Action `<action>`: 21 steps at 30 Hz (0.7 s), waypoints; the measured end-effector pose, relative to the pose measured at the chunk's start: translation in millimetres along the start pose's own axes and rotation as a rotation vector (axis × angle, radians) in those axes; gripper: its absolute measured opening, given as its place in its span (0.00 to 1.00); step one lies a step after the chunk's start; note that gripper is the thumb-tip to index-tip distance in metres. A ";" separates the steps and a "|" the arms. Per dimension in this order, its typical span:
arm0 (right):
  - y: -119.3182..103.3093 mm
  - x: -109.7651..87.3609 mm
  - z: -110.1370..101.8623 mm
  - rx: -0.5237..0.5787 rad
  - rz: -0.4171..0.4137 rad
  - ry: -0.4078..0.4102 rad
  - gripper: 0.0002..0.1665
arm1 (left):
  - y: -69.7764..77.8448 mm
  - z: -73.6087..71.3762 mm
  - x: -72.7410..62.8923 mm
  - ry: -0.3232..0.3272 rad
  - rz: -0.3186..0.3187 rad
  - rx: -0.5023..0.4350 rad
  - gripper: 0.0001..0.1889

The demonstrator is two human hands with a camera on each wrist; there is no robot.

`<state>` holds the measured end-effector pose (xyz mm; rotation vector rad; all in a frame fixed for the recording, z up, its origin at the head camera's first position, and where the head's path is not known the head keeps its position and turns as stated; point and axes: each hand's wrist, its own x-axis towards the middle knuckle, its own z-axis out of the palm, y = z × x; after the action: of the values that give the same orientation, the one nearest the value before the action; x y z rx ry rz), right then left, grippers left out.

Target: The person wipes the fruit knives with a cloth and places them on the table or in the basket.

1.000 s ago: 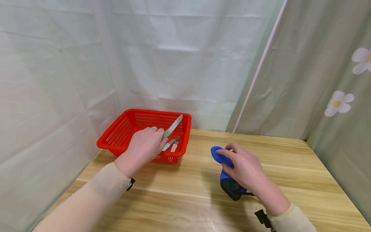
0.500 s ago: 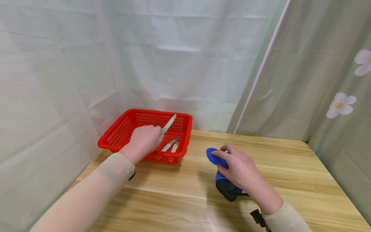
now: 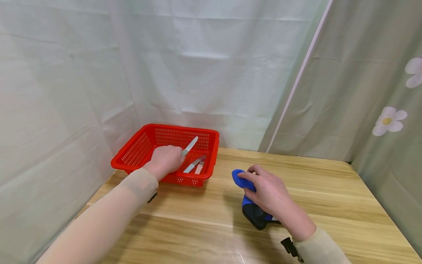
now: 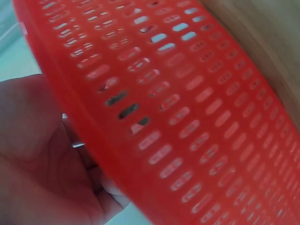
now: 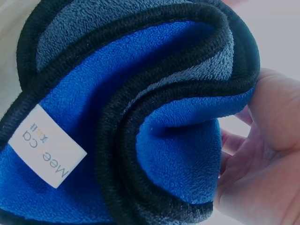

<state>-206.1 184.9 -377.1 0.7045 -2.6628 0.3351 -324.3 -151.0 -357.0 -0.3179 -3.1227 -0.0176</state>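
Observation:
My left hand (image 3: 166, 158) reaches over the near side of a red plastic basket (image 3: 132, 169) and grips a small knife (image 3: 190, 144) by its grey-green handle, the blade pointing up and away to the right. In the left wrist view the basket's slotted wall (image 4: 201, 117) hides most of the fingers. Inside the basket lie a pale-handled knife (image 3: 190, 167) and a pink-handled tool (image 3: 199, 168). To the right, my right hand (image 3: 268, 189) pinches a folded blue cloth (image 3: 243, 179) from above; its black edging and white label (image 5: 48, 146) show in the right wrist view.
The basket stands at the back left of a wooden table (image 3: 204, 216). Pale curtains (image 3: 204, 73) hang close behind and on both sides. A black strap (image 3: 290, 247) hangs below the right wrist.
My left hand has lowered the knife deeper into the basket, its blade shifting left and down. My right hand has drifted slightly left with the cloth.

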 end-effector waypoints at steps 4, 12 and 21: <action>0.2 -0.6 3.1 0.000 -0.005 -0.015 0.26 | -0.9 7.4 7.5 -0.041 -0.023 -0.001 0.11; 0.3 -3.4 6.2 0.001 -0.001 -0.011 0.26 | -2.2 11.8 15.4 -0.122 -0.048 -0.066 0.09; -0.4 -5.1 7.6 0.004 0.022 -0.031 0.26 | -5.1 21.2 22.3 -0.194 -0.121 -0.141 0.09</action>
<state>-204.0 184.3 -386.0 0.6879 -2.7016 0.3387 -347.1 -151.2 -378.2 -0.1374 -3.3368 -0.2218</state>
